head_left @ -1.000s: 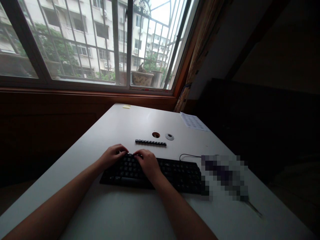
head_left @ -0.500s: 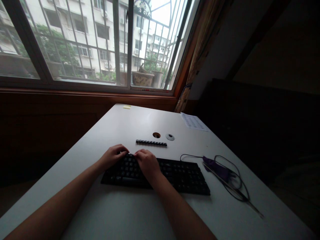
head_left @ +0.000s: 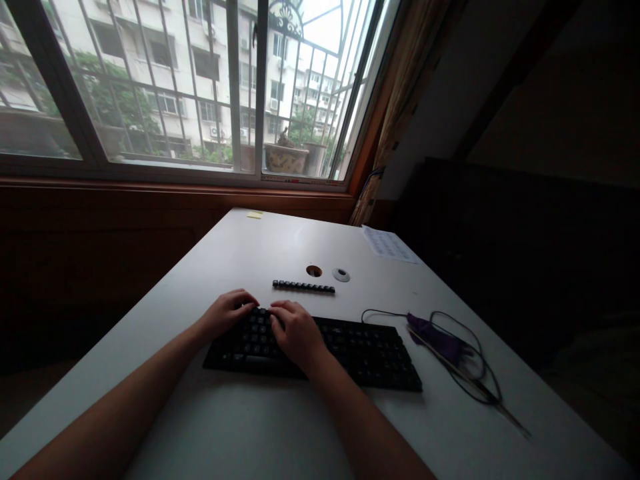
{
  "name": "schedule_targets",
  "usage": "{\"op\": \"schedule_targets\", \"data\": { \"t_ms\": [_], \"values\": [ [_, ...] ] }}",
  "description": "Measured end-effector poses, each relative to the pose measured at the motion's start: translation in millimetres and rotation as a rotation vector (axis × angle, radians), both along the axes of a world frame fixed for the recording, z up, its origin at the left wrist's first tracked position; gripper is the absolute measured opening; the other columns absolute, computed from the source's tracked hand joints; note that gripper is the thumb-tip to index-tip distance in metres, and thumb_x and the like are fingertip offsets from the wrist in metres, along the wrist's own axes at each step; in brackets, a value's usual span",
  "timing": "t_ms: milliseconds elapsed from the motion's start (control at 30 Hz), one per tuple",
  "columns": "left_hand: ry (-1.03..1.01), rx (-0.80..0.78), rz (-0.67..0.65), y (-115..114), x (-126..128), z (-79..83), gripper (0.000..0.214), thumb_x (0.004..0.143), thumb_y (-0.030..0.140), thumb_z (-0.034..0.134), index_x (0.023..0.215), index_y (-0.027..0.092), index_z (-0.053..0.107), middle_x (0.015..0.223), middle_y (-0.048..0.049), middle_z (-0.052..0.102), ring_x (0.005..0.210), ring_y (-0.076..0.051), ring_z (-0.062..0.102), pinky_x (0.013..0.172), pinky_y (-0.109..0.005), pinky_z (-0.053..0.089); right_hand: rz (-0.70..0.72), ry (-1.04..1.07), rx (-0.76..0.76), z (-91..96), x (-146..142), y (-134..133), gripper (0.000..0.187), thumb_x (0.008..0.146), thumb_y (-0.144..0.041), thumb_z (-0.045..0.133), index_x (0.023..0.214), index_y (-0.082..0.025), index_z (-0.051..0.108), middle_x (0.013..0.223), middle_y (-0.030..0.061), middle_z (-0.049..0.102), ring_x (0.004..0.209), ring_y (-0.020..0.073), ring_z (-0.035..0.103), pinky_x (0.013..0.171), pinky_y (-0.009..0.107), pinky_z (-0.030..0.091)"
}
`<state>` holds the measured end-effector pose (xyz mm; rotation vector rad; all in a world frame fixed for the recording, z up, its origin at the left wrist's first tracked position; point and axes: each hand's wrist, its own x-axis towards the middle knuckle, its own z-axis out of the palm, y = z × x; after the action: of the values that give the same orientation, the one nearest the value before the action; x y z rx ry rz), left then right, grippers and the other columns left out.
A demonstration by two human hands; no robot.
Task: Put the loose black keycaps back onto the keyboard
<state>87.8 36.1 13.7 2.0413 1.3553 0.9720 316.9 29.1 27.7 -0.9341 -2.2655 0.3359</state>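
A black keyboard (head_left: 350, 353) lies on the white desk, slightly slanted. My left hand (head_left: 227, 313) is at its upper left corner, fingers bent and closed, with the fingertips and thumb meeting at the far edge. Over the left half of the keyboard is my right hand (head_left: 297, 333); its fingers reach to the top row and its thumb stands apart from them. Nothing shows in the right hand. The keys under the right hand and wrist are hidden. Just beyond the keyboard sits a row of loose black keycaps (head_left: 304, 287), lined up side by side.
Right of the keyboard lie a looped black cable (head_left: 481, 353), a purple cloth (head_left: 440, 339) and a thin pointed tool (head_left: 515, 423). A desk hole (head_left: 314, 271) and its round cover (head_left: 341, 275) are farther back, with a printed sheet (head_left: 390, 244) and yellow notes (head_left: 255, 215).
My right hand's fingers have loosened and spread, its thumb moving away from the index finger toward me. The left hand stays at the keyboard's corner.
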Motion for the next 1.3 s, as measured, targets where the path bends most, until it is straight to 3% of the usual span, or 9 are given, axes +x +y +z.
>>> {"op": "schedule_targets", "data": {
  "t_ms": [233,400,567,733,933,1300],
  "values": [
    [-0.020,-0.006,-0.003,-1.8,0.9,3.7,0.028,0.093,0.039,0.053,0.095,0.019,0.073,0.095,-0.0064,0.071,0.092,-0.023,0.065,0.085,-0.034,0.049,-0.018,0.082,0.034,3.9,3.0,-3.1,0.039,0.090,-0.006,0.045,0.124,-0.017,0.061,0.111,0.0089,0.068,0.109,0.0216,0.057,0.101,0.037,0.046],
    [-0.031,-0.019,0.021,-0.2,0.0,1.5,0.033,0.095,0.042,0.049,0.095,0.020,0.073,0.095,-0.0060,0.071,0.092,-0.023,0.065,0.085,-0.033,0.048,-0.003,0.005,0.045,4.3,4.3,-5.4,0.044,0.087,-0.005,0.047,0.126,-0.019,0.060,0.106,0.0082,0.071,0.117,0.0247,0.054,0.101,0.042,0.045],
    [-0.041,-0.037,0.039,-0.1,1.0,1.6,0.038,0.097,0.044,0.045,0.092,0.020,0.074,0.094,-0.0054,0.071,0.091,-0.023,0.064,0.084,-0.032,0.048,-0.021,-0.056,0.048,3.4,3.4,-6.4,0.038,0.084,-0.004,0.049,0.116,-0.020,0.063,0.104,0.0082,0.071,0.120,0.0252,0.053,0.100,0.041,0.044],
    [-0.036,-0.030,0.053,-0.5,2.6,3.3,0.043,0.097,0.046,0.041,0.090,0.020,0.074,0.091,-0.0049,0.071,0.089,-0.023,0.064,0.083,-0.032,0.048,-0.019,-0.048,0.020,4.4,1.2,-7.9,0.028,0.086,-0.008,0.050,0.106,-0.020,0.064,0.104,0.0083,0.070,0.108,0.0223,0.060,0.097,0.038,0.045],
    [-0.028,-0.021,0.050,-0.2,3.0,4.4,0.043,0.097,0.046,0.041,0.090,0.019,0.074,0.090,-0.0055,0.071,0.089,-0.023,0.064,0.082,-0.032,0.048,-0.041,-0.019,0.080,5.7,2.9,-10.8,0.028,0.091,-0.016,0.052,0.117,-0.020,0.061,0.110,0.0097,0.070,0.127,0.0256,0.051,0.104,0.043,0.040],
    [-0.016,-0.019,0.104,-1.4,1.4,7.3,0.043,0.094,0.049,0.044,0.087,0.019,0.074,0.088,-0.0058,0.073,0.087,-0.023,0.066,0.080,-0.033,0.049,-0.049,-0.032,0.115,4.5,3.1,-8.9,0.030,0.089,-0.008,0.049,0.111,-0.020,0.065,0.107,0.0097,0.073,0.132,0.0243,0.049,0.107,0.044,0.038]
  ]
}}
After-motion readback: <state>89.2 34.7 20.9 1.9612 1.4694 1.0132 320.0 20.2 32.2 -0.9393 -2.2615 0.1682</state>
